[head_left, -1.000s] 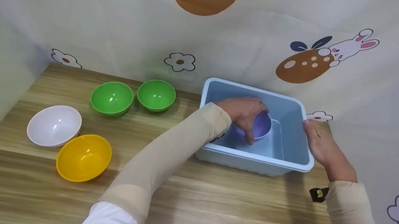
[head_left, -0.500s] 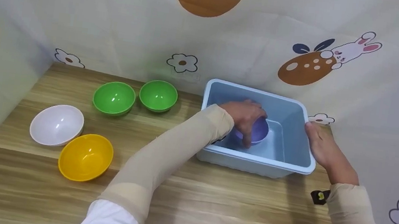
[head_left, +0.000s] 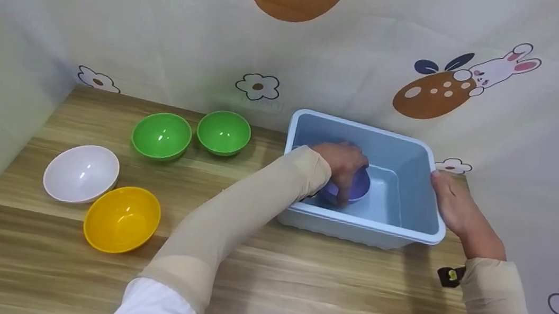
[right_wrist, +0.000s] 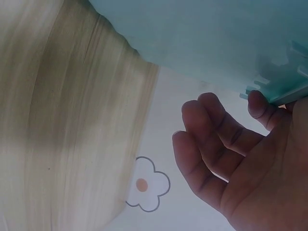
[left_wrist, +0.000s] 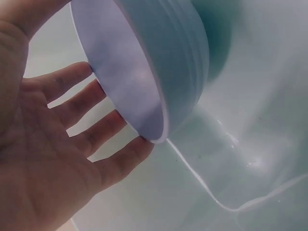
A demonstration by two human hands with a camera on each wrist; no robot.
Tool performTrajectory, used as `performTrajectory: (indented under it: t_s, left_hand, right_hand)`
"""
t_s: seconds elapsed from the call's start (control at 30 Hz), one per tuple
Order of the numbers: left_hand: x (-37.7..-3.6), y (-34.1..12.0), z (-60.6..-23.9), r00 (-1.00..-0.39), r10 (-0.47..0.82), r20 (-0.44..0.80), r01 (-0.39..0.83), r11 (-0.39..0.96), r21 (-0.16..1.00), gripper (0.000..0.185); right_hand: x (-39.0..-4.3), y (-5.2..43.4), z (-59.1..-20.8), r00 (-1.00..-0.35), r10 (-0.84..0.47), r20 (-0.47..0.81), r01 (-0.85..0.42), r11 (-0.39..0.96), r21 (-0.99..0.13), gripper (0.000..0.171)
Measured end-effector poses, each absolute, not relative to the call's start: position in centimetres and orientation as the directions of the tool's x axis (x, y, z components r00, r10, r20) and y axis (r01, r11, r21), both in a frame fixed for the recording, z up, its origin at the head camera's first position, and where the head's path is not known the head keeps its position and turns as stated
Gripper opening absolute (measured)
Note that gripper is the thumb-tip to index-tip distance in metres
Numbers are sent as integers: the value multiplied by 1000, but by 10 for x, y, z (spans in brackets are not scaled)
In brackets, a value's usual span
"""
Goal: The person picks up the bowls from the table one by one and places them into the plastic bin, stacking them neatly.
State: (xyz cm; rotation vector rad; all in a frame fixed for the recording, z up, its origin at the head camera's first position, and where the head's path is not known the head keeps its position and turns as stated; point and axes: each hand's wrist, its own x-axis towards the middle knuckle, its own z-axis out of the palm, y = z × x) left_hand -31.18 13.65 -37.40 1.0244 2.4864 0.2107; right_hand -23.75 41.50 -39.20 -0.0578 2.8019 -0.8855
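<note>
Inside a light blue plastic bin (head_left: 413, 195), my left hand (head_left: 340, 159) holds a purple bowl (head_left: 360, 185) by its rim. The thumb is on the near side and the fingers are on the far side. In the left wrist view, spread fingertips of my left hand (left_wrist: 53, 149) meet the rim of the bowl (left_wrist: 178, 57), whose ridged outer wall faces away from the palm. My right hand (head_left: 457, 208) grips the bin's right rim, thumb on top. From below, the right wrist view shows one fingertip at the rim's underside and the other fingers loosely bent, off the bin wall (right_wrist: 192, 38).
Two green bowls (head_left: 161, 137) stand at the back of the wooden table (head_left: 295, 287), left of the bin. Nearer the left edge, a white bowl (head_left: 81, 175) sits close against a yellow-orange bowl (head_left: 122, 220). A patterned cloth (head_left: 194, 24) hangs behind the table.
My left hand and the purple bowl have moved slightly left and nearer the bin's front wall. The right hand keeps its place on the rim. The whole head view has shifted a little.
</note>
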Motion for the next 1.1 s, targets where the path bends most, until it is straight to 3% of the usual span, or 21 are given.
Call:
performTrajectory:
  t_s: [0.2,0.57,0.87,1.1]
  left_hand:
    - [-309,137,-372,-671,642,-372,575,767,287,90]
    - [-307,135,-371,-683,613,-398,539,790,293,91]
    - [-304,134,-370,-682,607,-407,544,794,272,90]
    - [-303,130,-369,-683,619,-388,587,781,215,92]
  right_hand:
    - [-237,415,-392,-981,-100,-167,14,818,-575,72]
    - [-240,417,-394,-982,-92,-167,22,815,-580,69]
    - [-238,415,-392,-979,-84,-187,42,810,-585,74]
    - [-238,414,-393,-986,-105,-133,-7,810,-587,66]
